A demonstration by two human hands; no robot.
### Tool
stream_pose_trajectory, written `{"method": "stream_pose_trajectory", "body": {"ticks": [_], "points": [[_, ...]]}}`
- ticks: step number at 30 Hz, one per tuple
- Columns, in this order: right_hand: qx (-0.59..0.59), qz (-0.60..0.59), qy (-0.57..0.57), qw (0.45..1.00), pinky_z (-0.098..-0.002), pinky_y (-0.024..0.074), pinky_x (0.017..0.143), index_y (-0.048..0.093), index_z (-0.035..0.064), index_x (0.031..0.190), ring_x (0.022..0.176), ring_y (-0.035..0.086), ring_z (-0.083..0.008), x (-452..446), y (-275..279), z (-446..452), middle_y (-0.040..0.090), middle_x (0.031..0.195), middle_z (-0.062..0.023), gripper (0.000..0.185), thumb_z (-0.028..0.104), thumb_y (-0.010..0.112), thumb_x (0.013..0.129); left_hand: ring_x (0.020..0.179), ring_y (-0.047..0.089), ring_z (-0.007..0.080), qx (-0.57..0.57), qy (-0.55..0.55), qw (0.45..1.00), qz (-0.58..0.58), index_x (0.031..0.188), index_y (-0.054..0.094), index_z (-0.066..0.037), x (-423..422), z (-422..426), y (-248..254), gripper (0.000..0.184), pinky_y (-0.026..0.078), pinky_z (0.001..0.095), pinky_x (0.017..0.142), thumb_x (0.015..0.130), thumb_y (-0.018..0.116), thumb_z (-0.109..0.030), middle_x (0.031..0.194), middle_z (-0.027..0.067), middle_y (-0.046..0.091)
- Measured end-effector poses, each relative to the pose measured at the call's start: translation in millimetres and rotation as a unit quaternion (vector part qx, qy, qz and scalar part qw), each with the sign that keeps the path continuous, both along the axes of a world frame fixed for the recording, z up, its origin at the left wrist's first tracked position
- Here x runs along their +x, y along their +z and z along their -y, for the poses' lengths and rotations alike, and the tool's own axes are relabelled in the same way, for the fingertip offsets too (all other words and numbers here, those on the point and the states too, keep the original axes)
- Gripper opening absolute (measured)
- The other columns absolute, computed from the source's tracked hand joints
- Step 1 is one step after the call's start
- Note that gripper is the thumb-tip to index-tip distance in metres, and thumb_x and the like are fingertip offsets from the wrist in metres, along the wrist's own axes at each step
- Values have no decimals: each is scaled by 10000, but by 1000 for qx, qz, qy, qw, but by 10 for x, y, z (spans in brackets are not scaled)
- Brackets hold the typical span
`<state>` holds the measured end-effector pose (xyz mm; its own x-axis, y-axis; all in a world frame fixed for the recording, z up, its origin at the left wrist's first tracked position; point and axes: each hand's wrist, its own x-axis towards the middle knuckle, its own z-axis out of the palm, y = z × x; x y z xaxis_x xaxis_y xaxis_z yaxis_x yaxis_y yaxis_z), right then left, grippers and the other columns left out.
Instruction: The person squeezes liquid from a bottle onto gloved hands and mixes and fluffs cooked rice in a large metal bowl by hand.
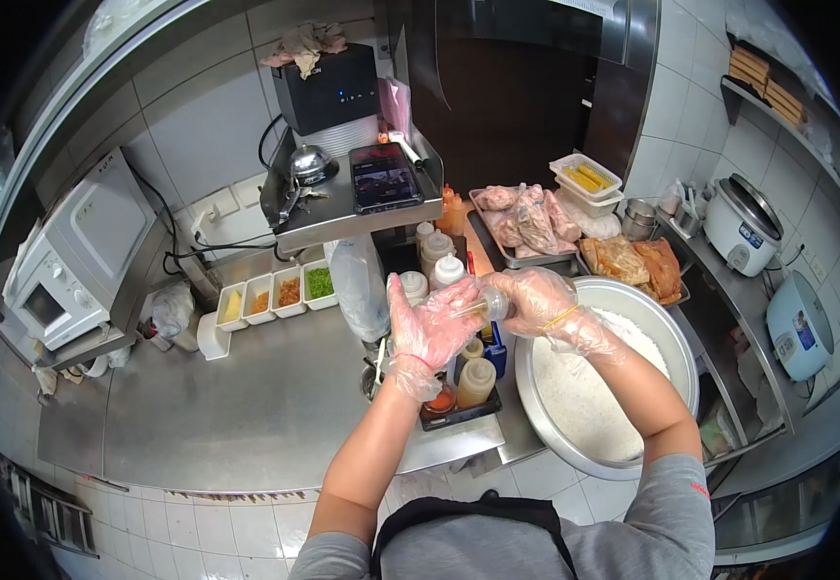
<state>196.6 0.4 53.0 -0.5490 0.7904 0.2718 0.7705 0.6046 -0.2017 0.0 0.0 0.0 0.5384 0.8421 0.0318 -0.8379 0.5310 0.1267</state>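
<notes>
Both my hands wear thin see-through plastic gloves. My left hand [432, 327] is open, palm up and fingers apart, above the row of squeeze bottles. My right hand [534, 302] is closed around a small see-through bottle [493, 304], tipped sideways with its narrow end over my left palm. What comes out of it, if anything, I cannot make out. Just below stand a squeeze bottle of pale sauce [476, 381] and an orange-red container in a black tray [434, 421]. A large metal bowl of white powder [529, 401] sits beneath my right forearm.
Behind the bowl are a tray of raw meat in plastic [526, 224], browned meat pieces [637, 266] and a yellow-filled tub [586, 176]. White tubs of toppings [288, 292] line the left counter. A metal shelf [343, 218] with a phone [385, 177] overhangs it. Rice cooker [744, 222] at right.
</notes>
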Motion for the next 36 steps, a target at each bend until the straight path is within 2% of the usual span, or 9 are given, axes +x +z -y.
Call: {"method": "stream_pose_trajectory", "body": {"ticks": [5,14,17,20,23,25,30,34,36], "points": [[53,7,13,998,-445,512,755,625,143,1073,862,650,-340,-132,95,-24,662,873,-124,441,72,728,650,1387,225,409,18,-24,998,48,1393,181,187,-80,3,46,1092,175,530,1153,852,378,-740,1471,303,242],[24,2,18,1000,-416,523,738,633,138,1057,852,654,-331,-114,146,-27,659,871,-131,415,67,732,660,1386,214,426,7,-12,997,75,1381,196,197,-60,32,9,1010,164,516,1162,894,385,-667,1468,309,240],[-61,-166,64,982,-364,520,781,626,115,1085,850,665,-277,-51,39,-108,659,874,-111,471,60,760,637,1403,182,428,-18,-16,996,90,1403,186,165,-105,37,12,983,161,527,1159,896,400,-649,1493,306,197],[-110,-308,76,942,-297,495,864,597,68,1153,940,626,-124,1,-322,-416,656,1004,-37,549,2,784,642,1418,140,434,-3,-32,991,132,1441,154,110,-215,82,-37,947,157,552,1152,903,403,-628,1520,302,132],[-246,-469,73,845,-288,489,876,582,63,1163,972,591,-100,-104,-385,-374,633,1044,-4,586,-7,817,630,1421,145,431,3,-19,989,147,1467,109,70,-382,189,-90,980,193,571,1132,882,424,-651,1530,295,109],[-222,-522,58,822,-283,486,879,575,60,1153,989,582,-94,-201,-684,-469,632,1046,-5,584,4,830,631,1419,137,442,-10,3,988,154,1471,100,61,-528,272,-147,957,202,586,1124,888,439,-619,1532,292,104],[-210,-478,-16,853,-287,505,832,607,49,1114,913,602,-99,-380,-1109,-552,657,987,-17,557,42,855,615,1407,159,457,-17,46,987,153,1470,108,54,-873,513,-301,932,237,599,1107,892,469,-582,1530,284,123],[-206,-347,-144,904,-330,509,844,669,78,1068,888,660,-218,-481,-1358,-627,697,967,-85,620,160,880,490,1400,190,449,-23,67,988,135,1466,126,55,-1049,713,-390,913,270,593,1095,893,485,-559,1530,272,142],[-208,-252,-166,931,-339,511,834,681,81,1050,884,662,-230,-530,-1396,-662,699,959,-90,603,169,877,486,1398,201,445,-31,68,989,127,1463,139,57,-1098,806,-430,906,274,586,1095,893,491,-553,1528,272,153]]}}
